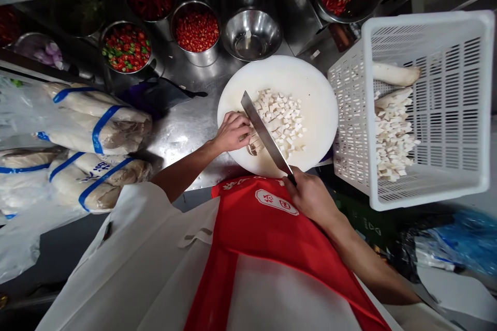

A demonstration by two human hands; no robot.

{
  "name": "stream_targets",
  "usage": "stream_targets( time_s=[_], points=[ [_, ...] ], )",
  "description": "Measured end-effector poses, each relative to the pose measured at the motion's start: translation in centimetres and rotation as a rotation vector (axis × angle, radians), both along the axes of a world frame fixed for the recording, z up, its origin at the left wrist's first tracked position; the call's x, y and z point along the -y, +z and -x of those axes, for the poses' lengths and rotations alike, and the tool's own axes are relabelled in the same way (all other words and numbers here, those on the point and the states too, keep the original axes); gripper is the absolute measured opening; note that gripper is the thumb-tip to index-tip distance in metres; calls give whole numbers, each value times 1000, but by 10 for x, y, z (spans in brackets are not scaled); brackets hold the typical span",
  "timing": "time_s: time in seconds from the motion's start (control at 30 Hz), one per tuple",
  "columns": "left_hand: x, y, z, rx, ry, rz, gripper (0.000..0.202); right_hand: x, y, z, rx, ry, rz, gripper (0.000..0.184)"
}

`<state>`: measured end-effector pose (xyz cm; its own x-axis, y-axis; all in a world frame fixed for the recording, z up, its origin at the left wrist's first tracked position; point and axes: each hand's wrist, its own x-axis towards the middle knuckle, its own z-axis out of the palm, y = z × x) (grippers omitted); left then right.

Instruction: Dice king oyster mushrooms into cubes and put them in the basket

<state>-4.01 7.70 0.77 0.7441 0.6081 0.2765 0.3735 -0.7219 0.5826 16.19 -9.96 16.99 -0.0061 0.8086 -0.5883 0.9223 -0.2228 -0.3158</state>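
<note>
Right hand (308, 194) at near edge of round white cutting board (322, 103), closed round the handle of a knife (266, 133); blade slants across the board. Left hand (233, 132) over the board's left side, fingers curled on a mushroom piece (253, 148) beside the blade. White cubes (285, 114) heaped mid-board. Wrapped packs (116, 124) left of board; white basket (369, 129) right of it, holding cut pieces (394, 134). Steel bowl (267, 36) just beyond board. Chopped red chilies (197, 31) in a pot (202, 57), beyond board and leftward.

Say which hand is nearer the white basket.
Right. The right hand grips the knife, left of the white basket; the left hand is farther left, over the cutting board.
</note>
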Motion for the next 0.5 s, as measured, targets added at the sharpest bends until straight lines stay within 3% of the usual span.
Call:
stream_targets(
  time_s=[0.13, 0.37, 0.5],
  points=[
    [-2, -1, -2, -16, -13, 18, 14, -9, -2, 1, 44, 17, 78, 25],
    [-1, 0, -2, 21, -8, -19, 17, -30, -56, 17, 44, -38, 40, 32],
    [2, 3, -1, 16, 0, -3, 16, -24, -61, 14, -18, -72, -58, 36]
  ],
)
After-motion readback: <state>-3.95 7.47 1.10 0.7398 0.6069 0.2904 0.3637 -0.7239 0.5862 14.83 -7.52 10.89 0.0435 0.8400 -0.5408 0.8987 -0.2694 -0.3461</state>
